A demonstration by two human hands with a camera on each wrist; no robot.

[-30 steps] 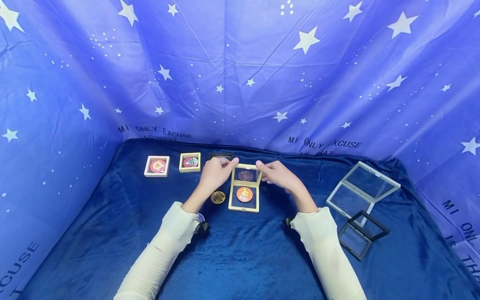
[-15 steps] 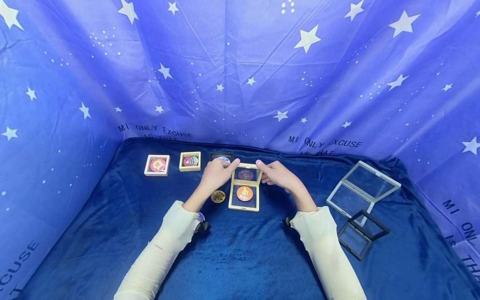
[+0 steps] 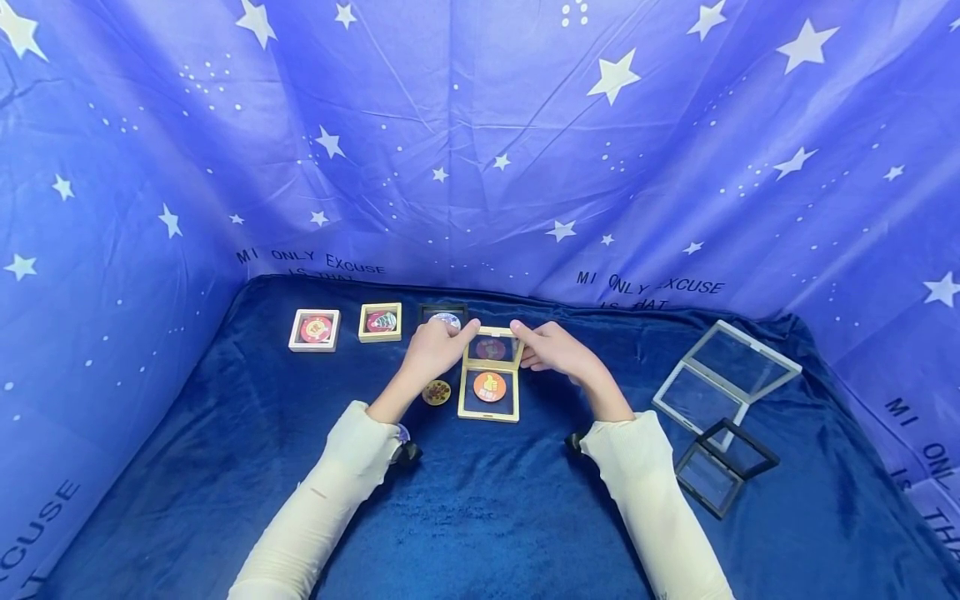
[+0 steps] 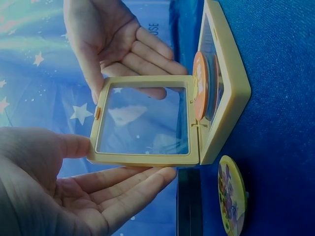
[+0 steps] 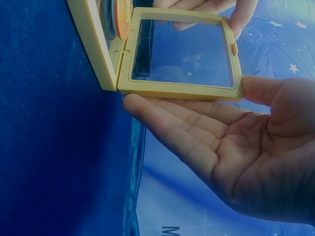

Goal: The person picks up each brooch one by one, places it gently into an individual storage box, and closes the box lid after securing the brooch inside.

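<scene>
A pale yellow hinged display frame [image 3: 465, 398] stands open on the blue cloth, its lid raised. In its lower half lies an orange round badge [image 3: 490, 386] with a thumbs-up, mirrored in the lid's clear film. My left hand [image 3: 437, 346] holds the lid's left side, thumb at the top corner and fingers along the edge and behind. At the right side, my right hand [image 3: 553, 346] holds the lid likewise, with its thumb at the top corner. A yellow round badge with a dark floral pattern [image 4: 232, 196] lies left of the frame, close to my left wrist.
Behind my left hand sits a black frame [image 3: 444, 310] with a badge, partly hidden. Farther left are a cream frame [image 3: 381, 337] and a whitish frame [image 3: 313, 347], each holding a red badge. At right, an open white frame [image 3: 701, 372] overlaps an open black frame [image 3: 708, 507].
Both hands keep their hold on the raised lid with hardly any movement. My left hand has shifted slightly, so more of the badge in the black frame behind it shows.
</scene>
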